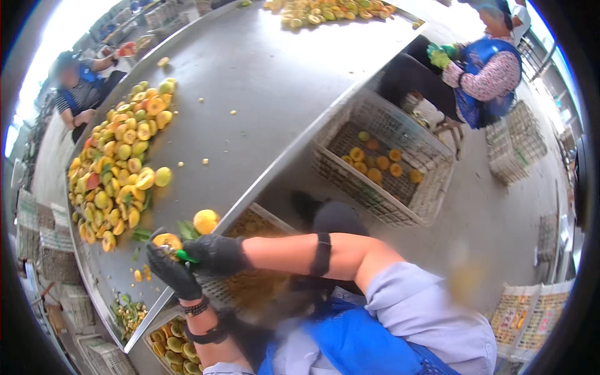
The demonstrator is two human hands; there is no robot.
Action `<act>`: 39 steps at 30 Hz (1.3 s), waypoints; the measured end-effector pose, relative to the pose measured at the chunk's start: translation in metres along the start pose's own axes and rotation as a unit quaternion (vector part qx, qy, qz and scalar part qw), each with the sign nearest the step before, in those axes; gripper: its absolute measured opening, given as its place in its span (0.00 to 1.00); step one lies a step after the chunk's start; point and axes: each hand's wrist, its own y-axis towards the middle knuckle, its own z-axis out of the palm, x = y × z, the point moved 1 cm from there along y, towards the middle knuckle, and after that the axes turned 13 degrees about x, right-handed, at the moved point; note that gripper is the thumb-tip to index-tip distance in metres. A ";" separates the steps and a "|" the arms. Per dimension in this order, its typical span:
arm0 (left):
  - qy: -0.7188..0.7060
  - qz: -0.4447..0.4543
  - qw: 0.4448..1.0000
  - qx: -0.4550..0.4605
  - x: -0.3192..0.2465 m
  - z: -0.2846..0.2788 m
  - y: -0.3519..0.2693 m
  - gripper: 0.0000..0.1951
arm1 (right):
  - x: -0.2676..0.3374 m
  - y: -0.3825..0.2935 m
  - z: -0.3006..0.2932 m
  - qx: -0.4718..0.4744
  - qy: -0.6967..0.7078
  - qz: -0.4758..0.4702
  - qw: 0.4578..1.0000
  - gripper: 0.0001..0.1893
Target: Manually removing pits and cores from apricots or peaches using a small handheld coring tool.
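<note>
Over the edge of the metal table, my gloved left hand (173, 274) grips a halved yellow peach (168, 241), its cut face turned up. My gloved right hand (216, 256) is closed around a small tool with a green handle (186, 256). The tool's metal end meets the fruit and is partly hidden by it. Just beyond my right hand lies another yellow peach (206, 221), with green leaves (187, 230) beside it. A large heap of peach halves (117, 164) spreads along the table's left side.
The steel table (225, 136) has a raised rim and a few loose bits. A plastic crate (323, 159) on the floor holds several peach halves; another crate (176, 344) sits low, near my left forearm. Co-workers sit at the right (487, 70) and far left (79, 93).
</note>
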 end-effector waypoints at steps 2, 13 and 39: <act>-0.339 -0.162 0.926 0.029 -0.006 -0.002 0.001 0.19 | -0.007 0.002 0.005 0.005 0.091 -0.008 0.996 0.10; -0.230 -0.130 0.964 -0.014 0.011 -0.015 -0.006 0.18 | 0.036 0.009 0.002 0.034 -0.101 -0.012 0.994 0.09; -0.164 0.037 0.985 0.045 -0.013 0.019 -0.002 0.20 | 0.021 -0.040 -0.008 0.071 0.468 0.125 0.872 0.08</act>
